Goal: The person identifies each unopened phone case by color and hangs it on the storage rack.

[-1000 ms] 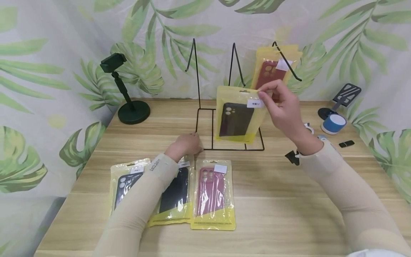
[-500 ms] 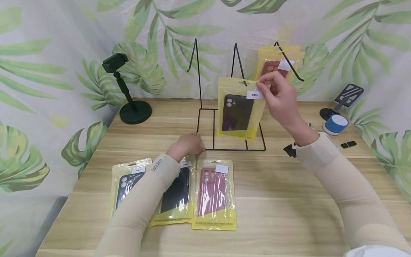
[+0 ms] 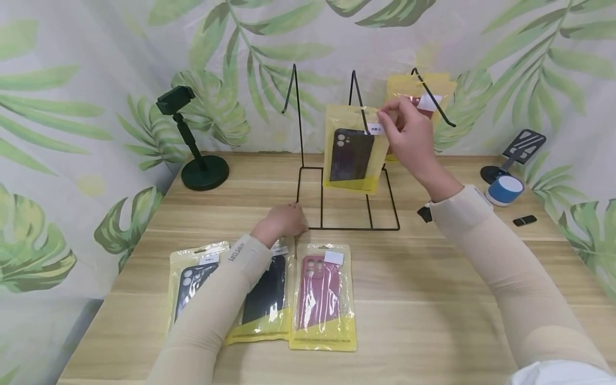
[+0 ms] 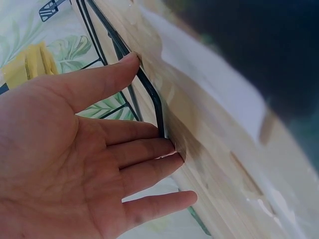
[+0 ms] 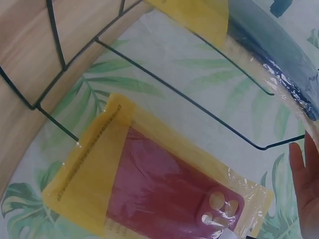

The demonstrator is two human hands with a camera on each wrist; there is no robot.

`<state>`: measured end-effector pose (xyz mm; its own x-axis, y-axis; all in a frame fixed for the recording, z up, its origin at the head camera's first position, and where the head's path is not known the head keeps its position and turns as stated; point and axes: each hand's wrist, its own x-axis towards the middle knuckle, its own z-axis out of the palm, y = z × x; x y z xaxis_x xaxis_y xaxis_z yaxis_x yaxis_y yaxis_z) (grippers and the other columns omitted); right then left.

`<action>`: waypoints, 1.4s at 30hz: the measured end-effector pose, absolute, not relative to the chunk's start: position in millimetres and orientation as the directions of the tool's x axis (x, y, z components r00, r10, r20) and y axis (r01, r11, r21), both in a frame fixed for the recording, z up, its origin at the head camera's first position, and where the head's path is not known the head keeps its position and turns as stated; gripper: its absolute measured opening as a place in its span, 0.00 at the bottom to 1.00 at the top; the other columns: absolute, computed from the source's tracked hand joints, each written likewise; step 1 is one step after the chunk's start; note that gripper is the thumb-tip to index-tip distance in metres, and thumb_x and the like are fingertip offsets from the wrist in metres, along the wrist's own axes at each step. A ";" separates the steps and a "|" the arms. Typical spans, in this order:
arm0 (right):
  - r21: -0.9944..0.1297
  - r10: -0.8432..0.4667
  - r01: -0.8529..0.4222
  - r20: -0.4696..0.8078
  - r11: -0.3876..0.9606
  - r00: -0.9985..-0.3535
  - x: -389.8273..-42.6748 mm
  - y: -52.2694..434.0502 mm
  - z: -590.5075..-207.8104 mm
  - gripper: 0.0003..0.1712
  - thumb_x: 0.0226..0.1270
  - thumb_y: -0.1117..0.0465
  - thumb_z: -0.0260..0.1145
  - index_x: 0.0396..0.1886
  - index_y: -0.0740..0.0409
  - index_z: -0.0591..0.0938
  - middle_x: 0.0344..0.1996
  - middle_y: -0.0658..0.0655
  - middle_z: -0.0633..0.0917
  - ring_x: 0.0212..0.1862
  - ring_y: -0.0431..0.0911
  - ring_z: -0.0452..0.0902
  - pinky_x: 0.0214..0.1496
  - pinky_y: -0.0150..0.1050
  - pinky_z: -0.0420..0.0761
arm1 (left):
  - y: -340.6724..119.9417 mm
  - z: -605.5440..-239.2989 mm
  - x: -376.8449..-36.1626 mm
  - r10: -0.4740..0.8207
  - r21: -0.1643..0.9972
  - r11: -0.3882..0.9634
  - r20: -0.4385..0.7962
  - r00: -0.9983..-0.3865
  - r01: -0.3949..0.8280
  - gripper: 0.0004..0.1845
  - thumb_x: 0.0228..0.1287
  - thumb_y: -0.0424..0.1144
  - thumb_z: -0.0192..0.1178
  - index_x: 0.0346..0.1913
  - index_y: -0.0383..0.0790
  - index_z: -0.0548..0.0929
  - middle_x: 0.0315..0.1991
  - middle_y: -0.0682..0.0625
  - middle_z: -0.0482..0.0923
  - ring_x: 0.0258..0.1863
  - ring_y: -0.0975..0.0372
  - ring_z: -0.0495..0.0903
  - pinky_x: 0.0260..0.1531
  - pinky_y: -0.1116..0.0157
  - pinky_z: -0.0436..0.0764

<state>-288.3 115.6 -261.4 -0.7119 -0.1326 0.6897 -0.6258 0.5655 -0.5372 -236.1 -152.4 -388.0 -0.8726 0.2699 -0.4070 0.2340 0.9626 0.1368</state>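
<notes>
In the head view, my right hand point(image 3: 409, 133) pinches the upper right corner of a yellow bag with a black phone case point(image 3: 352, 155) in it. The middle hook point(image 3: 362, 109) of a black wire display rack point(image 3: 321, 206) passes through the bag's top, its tip showing in front. My left hand point(image 3: 284, 220) holds the rack's front left base corner, thumb and fingertips on the wire point(image 4: 152, 92) in the left wrist view. Near my left forearm lie bagged phone cases: a pink one point(image 3: 320, 299), a black one point(image 3: 264, 294) and another dark one point(image 3: 192, 278), partly covered by the sleeve.
Yellow bags with a red phone case point(image 5: 164, 179) in front hang on the rack's right hook point(image 3: 433, 99). A bare left hook point(image 3: 290, 88) stands beside. A green stand point(image 3: 204, 172) is at left; a phone holder point(image 3: 524, 147), blue speaker point(image 3: 505, 190) and small black item point(image 3: 524, 220) are at right.
My right hand has raised the bagged black case and pushed it back along the middle hook, which now comes through its top. My left hand has stayed at the base corner.
</notes>
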 end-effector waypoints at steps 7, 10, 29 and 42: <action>-0.457 -0.149 -0.520 0.630 0.722 -0.762 -306.3 109.3 -249.2 0.19 0.77 0.50 0.55 0.50 0.61 0.79 0.25 0.62 0.82 0.24 0.47 0.69 0.25 0.34 0.63 | -151.6 -386.2 -234.4 0.271 0.120 0.962 -0.407 -0.872 0.243 0.41 0.74 0.52 0.52 0.75 0.25 0.54 0.77 0.35 0.52 0.74 0.43 0.60 0.71 0.51 0.69; -0.431 -0.148 -0.485 0.613 0.761 -0.776 -313.4 106.0 -243.0 0.19 0.78 0.49 0.54 0.51 0.60 0.79 0.28 0.62 0.85 0.23 0.45 0.69 0.23 0.37 0.63 | -151.9 -386.2 -234.9 0.270 0.099 0.963 -0.407 -0.873 0.252 0.41 0.74 0.52 0.52 0.75 0.25 0.54 0.77 0.35 0.52 0.74 0.44 0.60 0.71 0.51 0.70; -0.350 -0.094 -0.338 0.559 0.874 -0.824 -351.4 83.8 -229.5 0.18 0.79 0.53 0.49 0.51 0.60 0.77 0.41 0.62 0.88 0.27 0.55 0.75 0.26 0.40 0.64 | -150.2 -386.3 -234.1 0.245 0.084 0.969 -0.416 -0.876 0.231 0.42 0.74 0.54 0.53 0.75 0.26 0.54 0.77 0.36 0.54 0.73 0.44 0.63 0.72 0.52 0.68; -0.412 -0.049 -0.286 0.498 0.865 -0.866 -356.5 88.4 -232.3 0.23 0.79 0.47 0.47 0.62 0.55 0.73 0.42 0.63 0.87 0.34 0.56 0.79 0.28 0.41 0.67 | -150.2 -385.5 -234.5 0.236 0.085 0.972 -0.413 -0.880 0.220 0.42 0.73 0.54 0.54 0.75 0.26 0.54 0.77 0.36 0.54 0.75 0.45 0.61 0.73 0.53 0.66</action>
<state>-356.5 88.4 -232.3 -0.8661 -0.0491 0.4975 -0.2858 0.8652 -0.4120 -234.5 -150.2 -385.5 -0.8798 0.2357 -0.4128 0.2204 0.9717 0.0852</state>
